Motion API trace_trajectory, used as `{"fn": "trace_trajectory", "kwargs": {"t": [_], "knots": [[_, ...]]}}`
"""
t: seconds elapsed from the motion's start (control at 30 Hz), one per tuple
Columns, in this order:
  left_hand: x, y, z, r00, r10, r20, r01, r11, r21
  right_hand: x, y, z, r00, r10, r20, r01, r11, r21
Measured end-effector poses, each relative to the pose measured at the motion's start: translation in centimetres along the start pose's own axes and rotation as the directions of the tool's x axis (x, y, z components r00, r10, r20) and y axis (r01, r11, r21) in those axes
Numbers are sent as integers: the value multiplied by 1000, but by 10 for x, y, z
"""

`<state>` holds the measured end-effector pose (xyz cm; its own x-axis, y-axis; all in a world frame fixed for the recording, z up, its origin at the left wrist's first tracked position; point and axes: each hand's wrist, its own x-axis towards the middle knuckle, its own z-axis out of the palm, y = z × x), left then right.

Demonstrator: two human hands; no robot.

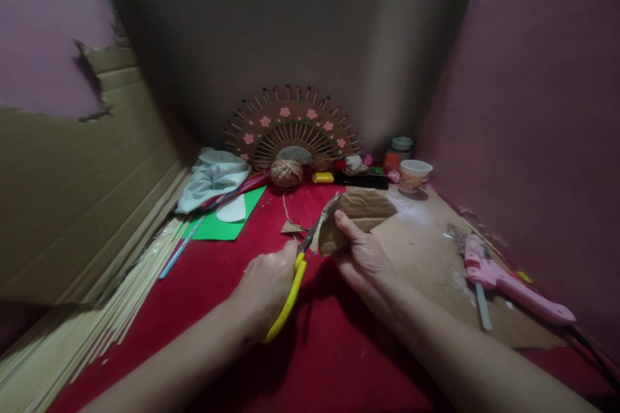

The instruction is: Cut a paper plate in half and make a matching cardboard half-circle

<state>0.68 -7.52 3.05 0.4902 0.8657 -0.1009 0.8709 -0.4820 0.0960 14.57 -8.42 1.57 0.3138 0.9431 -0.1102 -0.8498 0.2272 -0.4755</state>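
Note:
My left hand (268, 282) is closed around yellow-handled scissors (287, 304). Their blades lie along the left edge of a brown cardboard piece (363, 211), where a narrow strip stands partly apart from it. Gripping that cardboard from its near side is my right hand (361, 259), its thumb on top and the other fingers hidden beneath. A small cardboard scrap (292, 228) lies on the red cloth just left of the blades.
A pink glue gun (518, 290) rests on a cardboard sheet (416, 258) at right, with a paper cup (414, 175) behind. Thin wooden sticks (140, 297) and green paper (227, 230) are at left. A twine ball (286, 173) and decorated fan (295, 122) stand at the back.

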Motion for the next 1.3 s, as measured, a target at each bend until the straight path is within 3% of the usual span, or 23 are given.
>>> {"fn": "trace_trajectory", "kwargs": {"t": [0.23,0.47,0.77,1.0,1.3], "knots": [[1,-2,1,1000,19,3,-19,999,-30,2,-5,-1,998,60,-8,-59,997,48],[-4,-1,0,979,154,-134,-179,964,-196,6,-9,-1,997,56,-47,-55,998,39],[0,-6,12,964,165,-208,-213,948,-236,3,-7,-1,999,47,-18,-46,999,23],[0,-4,8,979,117,-167,-154,961,-229,5,-4,-4,999,41,-3,-41,999,14],[0,1,-1,997,-17,-72,15,1000,-27,3,-4,-3,999,31,28,-31,1000,6]]}}
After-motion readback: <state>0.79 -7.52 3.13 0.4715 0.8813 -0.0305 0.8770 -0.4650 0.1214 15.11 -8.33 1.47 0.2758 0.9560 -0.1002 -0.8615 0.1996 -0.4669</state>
